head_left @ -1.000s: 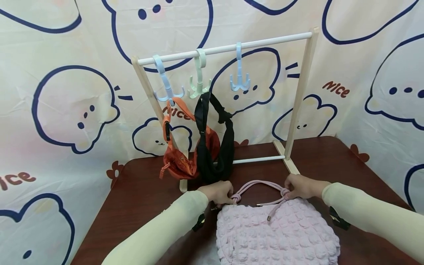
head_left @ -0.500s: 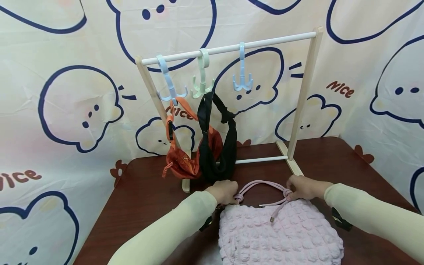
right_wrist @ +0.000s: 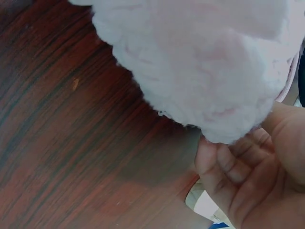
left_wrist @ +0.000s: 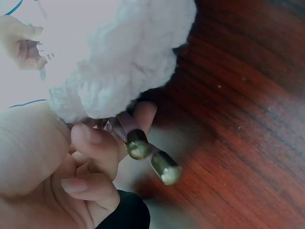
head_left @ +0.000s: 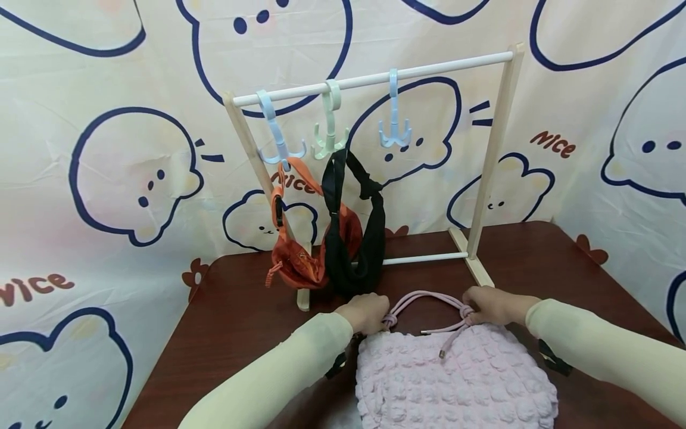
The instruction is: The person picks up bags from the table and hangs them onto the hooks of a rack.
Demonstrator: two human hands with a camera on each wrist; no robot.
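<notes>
A pale pink, puffy quilted handbag (head_left: 455, 378) lies on the table at the front, its top edge towards the rack. Its pink cord handle (head_left: 426, 294) arches up between two knots. My left hand (head_left: 365, 313) grips the bag's top left corner beside the left knot; in the left wrist view its fingers curl at the cord, and two metal cord tips (left_wrist: 167, 168) stick out past them. At the top right corner, by the other knot, my right hand (head_left: 488, 304) pinches the bag's edge. The right wrist view shows those fingers (right_wrist: 224, 164) curled under the puffy fabric (right_wrist: 205, 81).
Behind the bag stands a rack with a white top rail (head_left: 429, 70) and wooden posts. From the rail hang a blue hook (head_left: 276, 131), a green hook (head_left: 329, 119) and another blue hook (head_left: 394, 113). An orange bag (head_left: 297, 262) and a black bag (head_left: 354, 262) hang at the left.
My left hand has shifted slightly right along the bag's corner, closer around the knot. The head view has panned a little left. The bag and my right hand stay nearly as they were.
</notes>
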